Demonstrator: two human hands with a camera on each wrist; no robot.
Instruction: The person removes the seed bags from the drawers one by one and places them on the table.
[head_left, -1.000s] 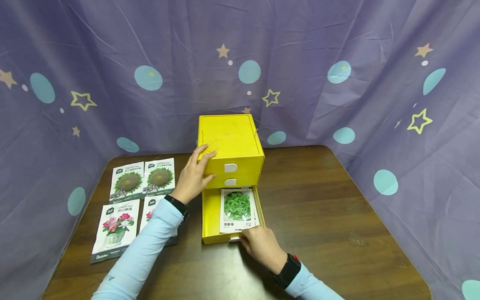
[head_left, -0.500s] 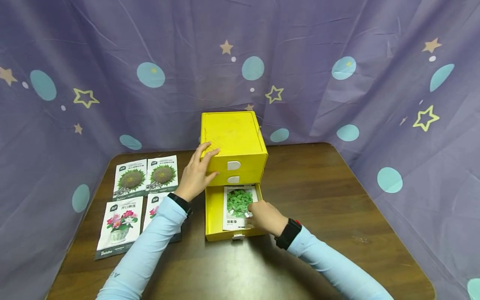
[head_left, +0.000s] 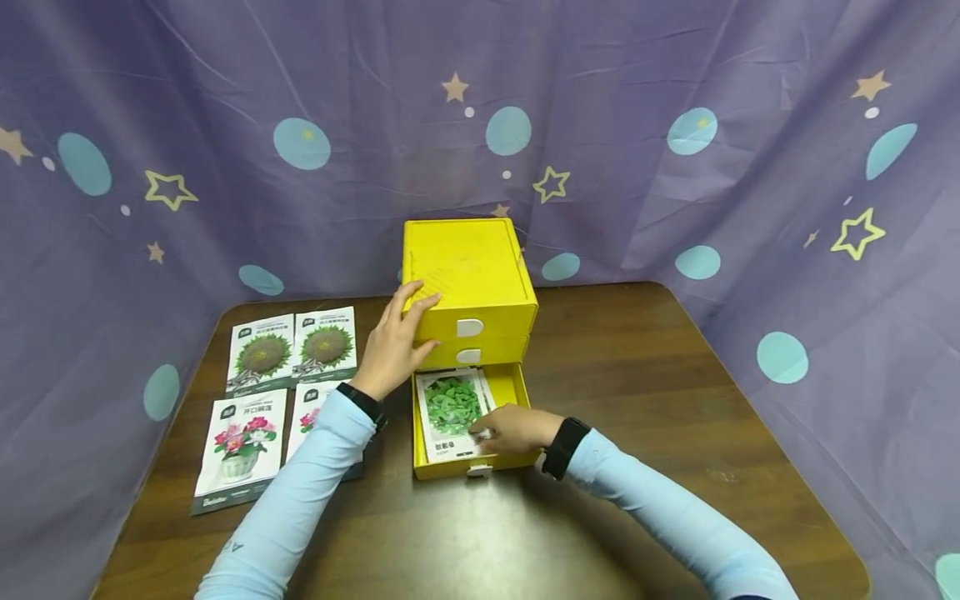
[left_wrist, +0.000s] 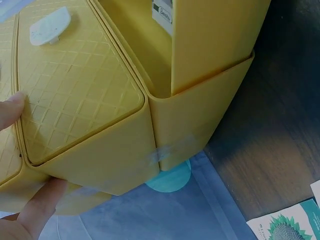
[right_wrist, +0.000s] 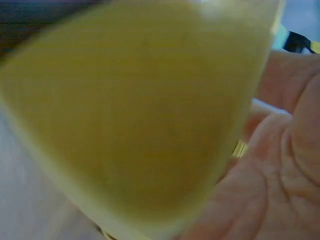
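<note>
Green seed packet (head_left: 452, 406) has slid left in the yellow drawer (head_left: 513, 385), right hand (head_left: 512, 428) fingers pinching it

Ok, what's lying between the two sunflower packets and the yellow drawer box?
In the head view, only the left hand and bare table lie between the sunflower packets and the box; the hand rests on the box's left side.

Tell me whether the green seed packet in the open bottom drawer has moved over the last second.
Yes. The green seed packet has slid left inside the open drawer, from its right wall toward its left wall, with the right hand on it.
</note>
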